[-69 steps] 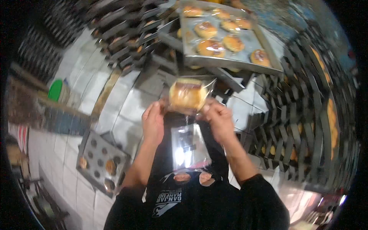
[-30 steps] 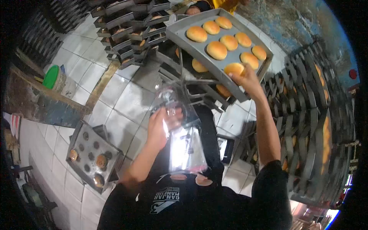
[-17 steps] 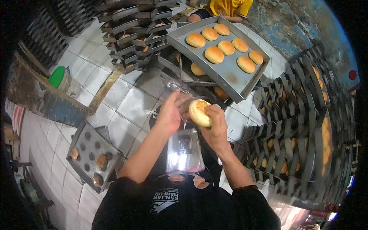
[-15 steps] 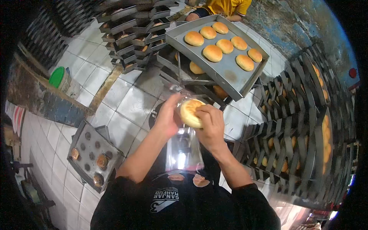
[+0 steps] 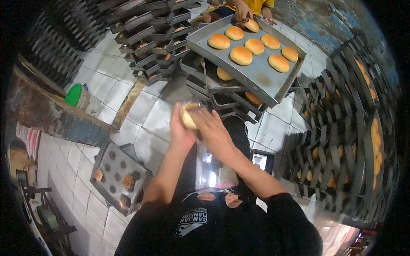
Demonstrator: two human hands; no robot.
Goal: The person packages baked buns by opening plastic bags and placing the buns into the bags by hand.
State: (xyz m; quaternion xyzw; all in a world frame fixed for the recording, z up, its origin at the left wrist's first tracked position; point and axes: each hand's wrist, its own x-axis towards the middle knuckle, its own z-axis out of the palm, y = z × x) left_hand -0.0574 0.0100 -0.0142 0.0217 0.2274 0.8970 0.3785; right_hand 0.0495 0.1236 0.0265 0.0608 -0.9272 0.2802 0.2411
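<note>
Right now I have a bun gripped between both hands, out in front of my lap; my left hand curls along its left side, and my right hand lies across its right side, fingers close together and pressed to it; clear film shows at its top edge, though I cannot tell how far it wraps; clear plastic bags lie on my lap, partly under my right wrist; beyond, a metal tray bears eight golden buns, a co-worker's hand touching the farthest one
</note>
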